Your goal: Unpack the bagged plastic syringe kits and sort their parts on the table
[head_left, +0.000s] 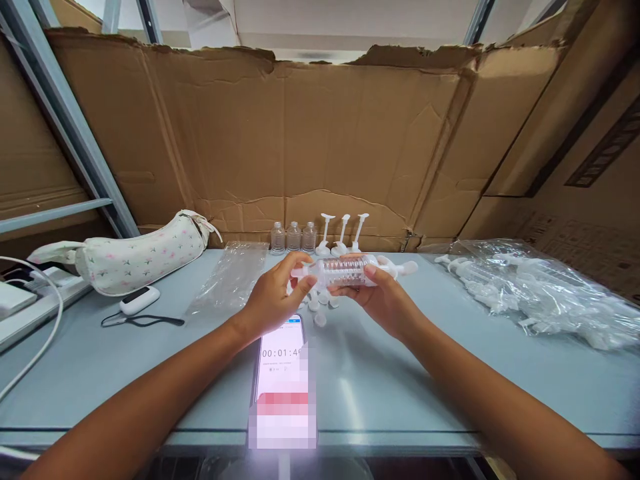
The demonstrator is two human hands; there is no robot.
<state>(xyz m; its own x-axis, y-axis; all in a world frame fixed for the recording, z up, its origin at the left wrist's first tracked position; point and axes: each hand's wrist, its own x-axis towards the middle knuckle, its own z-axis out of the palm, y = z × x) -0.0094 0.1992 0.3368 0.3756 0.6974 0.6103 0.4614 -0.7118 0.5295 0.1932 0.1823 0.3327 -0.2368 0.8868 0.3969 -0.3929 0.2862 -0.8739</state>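
My left hand (275, 297) and my right hand (375, 297) hold a transparent ribbed plastic bottle (345, 272) lying sideways above the table. A white pump head (405, 268) sticks out at its right end, and a white piece shows at its left end. Left fingers wrap the bottle's left part, while right fingers support it from below. Behind the hands stand several transparent bottles (293, 237) and several white pumps (343, 233). Small white caps (320, 313) lie below the hands, partly hidden by them.
A phone (280, 353) showing a timer lies under my forearms. To the right is a plastic bag of white pumps (530, 293); to the left are a flat plastic bag (230, 277) and a floral pouch (140, 253). Cardboard (280, 133) lines the table's back.
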